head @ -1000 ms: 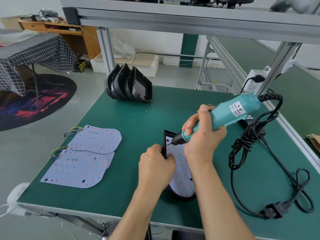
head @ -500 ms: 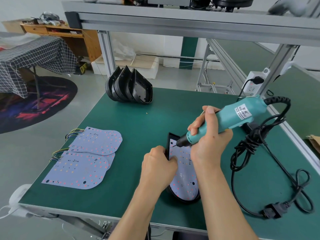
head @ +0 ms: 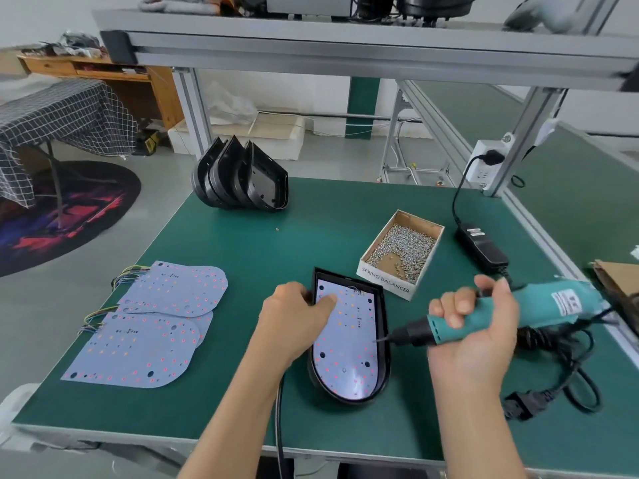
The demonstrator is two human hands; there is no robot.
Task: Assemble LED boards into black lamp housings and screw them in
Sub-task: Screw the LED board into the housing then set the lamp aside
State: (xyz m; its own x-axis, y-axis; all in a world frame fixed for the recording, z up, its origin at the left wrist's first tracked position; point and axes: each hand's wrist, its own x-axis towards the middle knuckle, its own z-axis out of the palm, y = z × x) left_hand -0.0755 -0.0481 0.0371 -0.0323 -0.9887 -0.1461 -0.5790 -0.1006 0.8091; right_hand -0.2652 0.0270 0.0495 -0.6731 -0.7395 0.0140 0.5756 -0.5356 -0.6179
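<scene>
A black lamp housing [head: 383, 344] lies flat on the green table with a pale LED board [head: 345, 344] seated inside it. My left hand [head: 294, 319] holds the housing's upper left edge, thumb resting on the board. My right hand [head: 473, 326] grips a teal electric screwdriver [head: 539, 314] to the right of the housing; its bit points left, near the housing's right rim. Several loose LED boards [head: 155, 323] with coloured wires lie at the left. A stack of empty black housings [head: 242, 178] stands on edge at the back.
A cardboard box of screws [head: 403, 254] sits just behind the housing. A black power adapter [head: 482, 247] and coiled cables [head: 553, 368] lie at the right, plugged into a socket [head: 484, 164] on the frame post. An aluminium shelf frame [head: 345, 53] runs overhead.
My right hand has swung the screwdriver away from the board's upper left corner to the housing's right side, uncovering the screw box. My left hand stays on the housing's upper left edge.
</scene>
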